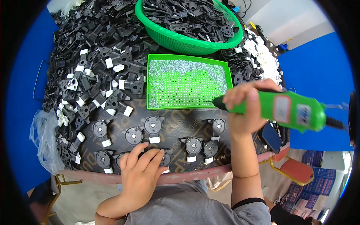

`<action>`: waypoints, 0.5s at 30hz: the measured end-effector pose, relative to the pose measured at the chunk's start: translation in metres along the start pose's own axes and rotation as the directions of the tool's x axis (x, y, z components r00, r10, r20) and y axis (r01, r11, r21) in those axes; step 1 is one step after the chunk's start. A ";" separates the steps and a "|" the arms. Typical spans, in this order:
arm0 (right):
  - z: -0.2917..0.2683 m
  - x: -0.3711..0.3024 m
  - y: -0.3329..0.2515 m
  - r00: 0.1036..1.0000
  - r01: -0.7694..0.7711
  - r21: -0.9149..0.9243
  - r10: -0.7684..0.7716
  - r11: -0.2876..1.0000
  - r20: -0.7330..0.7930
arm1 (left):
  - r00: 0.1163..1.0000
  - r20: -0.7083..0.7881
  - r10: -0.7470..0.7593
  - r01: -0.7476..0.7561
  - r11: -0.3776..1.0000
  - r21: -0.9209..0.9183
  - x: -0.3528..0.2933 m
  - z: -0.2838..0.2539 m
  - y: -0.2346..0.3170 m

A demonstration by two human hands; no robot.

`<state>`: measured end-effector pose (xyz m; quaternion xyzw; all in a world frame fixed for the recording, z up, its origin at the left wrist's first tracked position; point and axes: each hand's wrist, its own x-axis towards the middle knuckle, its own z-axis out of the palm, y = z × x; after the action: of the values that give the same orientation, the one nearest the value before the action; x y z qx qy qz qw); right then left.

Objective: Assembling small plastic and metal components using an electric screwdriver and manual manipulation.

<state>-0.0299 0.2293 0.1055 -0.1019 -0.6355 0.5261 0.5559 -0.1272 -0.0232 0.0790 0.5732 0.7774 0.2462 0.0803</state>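
Note:
My right hand (pixel 247 105) is wrapped round a green electric screwdriver (pixel 275 107). Its dark tip points left, over the right side of a green perforated tray (pixel 149 80) holding small silvery screws (pixel 180 64). Near the front table edge, my left hand (pixel 140 168) lies low with thumb and forefinger about a black round plastic part (pixel 165 159) with a white tab; the fingers hide some of it. Another round part (pixel 119 160) is half covered by that hand. Similar round parts stand about, such as one (pixel 153 125) just beyond the fingers and one (pixel 193 145) to the right.
A heap of black plastic pieces with white tabs (pixel 101 82) fills the left and back. Behind the tray stands a green basket (pixel 180 39) of black pieces. White pieces (pixel 262 52) lie far right. A dark phone (pixel 271 138) and a clear plastic bag (pixel 45 140) are at the edges.

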 end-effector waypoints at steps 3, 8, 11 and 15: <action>0.010 -0.009 -0.045 0.997 -0.069 0.114 0.066 0.991 0.028 | 0.999 -0.038 -0.010 0.009 0.999 -0.044 0.003 0.014 0.003; 0.022 -0.048 -0.081 0.954 -0.123 0.088 0.094 0.988 0.284 | 0.998 -0.057 0.022 -0.030 0.989 -0.147 0.018 0.030 0.011; 0.023 -0.059 -0.081 0.923 -0.085 0.008 0.076 0.996 0.377 | 1.000 -0.017 0.013 -0.017 0.978 -0.210 0.023 0.028 0.013; 0.018 -0.056 -0.070 0.834 -0.063 -0.058 0.085 0.996 0.546 | 1.000 -0.009 0.011 -0.013 0.967 -0.255 0.025 0.026 0.012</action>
<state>0.0084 0.1492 0.1298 0.0177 -0.7733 0.5422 0.3284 -0.1142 0.0100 0.0663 0.5620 0.7360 0.3468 0.1489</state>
